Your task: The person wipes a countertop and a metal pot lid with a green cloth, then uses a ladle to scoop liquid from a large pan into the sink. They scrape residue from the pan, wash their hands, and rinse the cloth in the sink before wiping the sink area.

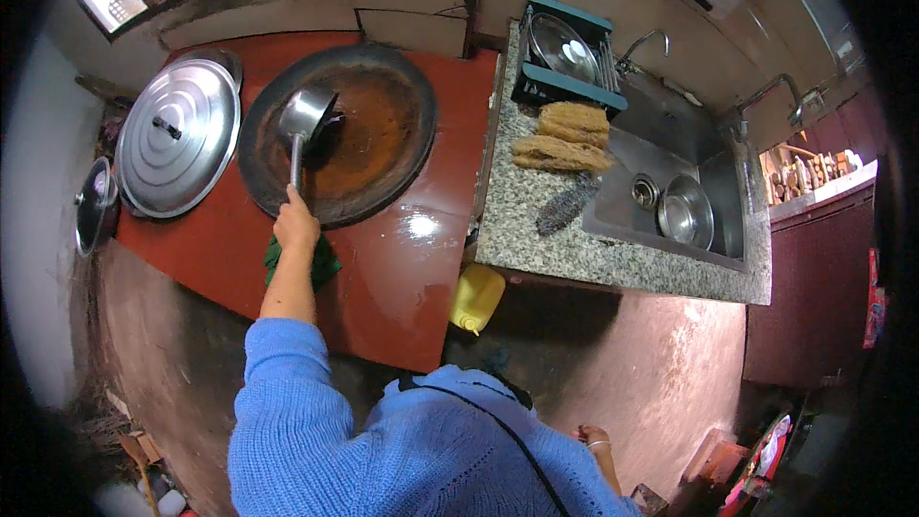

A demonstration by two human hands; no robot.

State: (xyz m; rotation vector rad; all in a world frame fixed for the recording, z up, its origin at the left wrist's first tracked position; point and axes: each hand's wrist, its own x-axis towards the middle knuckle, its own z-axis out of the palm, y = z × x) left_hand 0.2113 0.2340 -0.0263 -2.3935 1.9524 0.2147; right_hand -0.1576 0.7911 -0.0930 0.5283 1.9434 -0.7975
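Observation:
My left hand (296, 224) is closed around the handle of a metal ladle (305, 115). The ladle's bowl is over the left part of a large dark wok (380, 126), whose inside is brown and rust-coloured. The wok is set in a red stove top (402, 280). Just below my left hand, a green cloth (327, 262) lies near the wok's rim, partly hidden by the forearm. Low at the right, my right hand (594, 436) hangs beside my body, a band on its wrist; its fingers are too small to read.
Left of the wok lies a large metal lid (179, 136), with a lidded pot (97, 205) beyond. On the granite counter (517, 230) are loofah scrubbers (563, 151), a dark scrubber (567, 205) and a dish rack (574, 86). A sink (624, 194) holds a metal bowl (686, 212). A yellow jug (477, 294) stands below.

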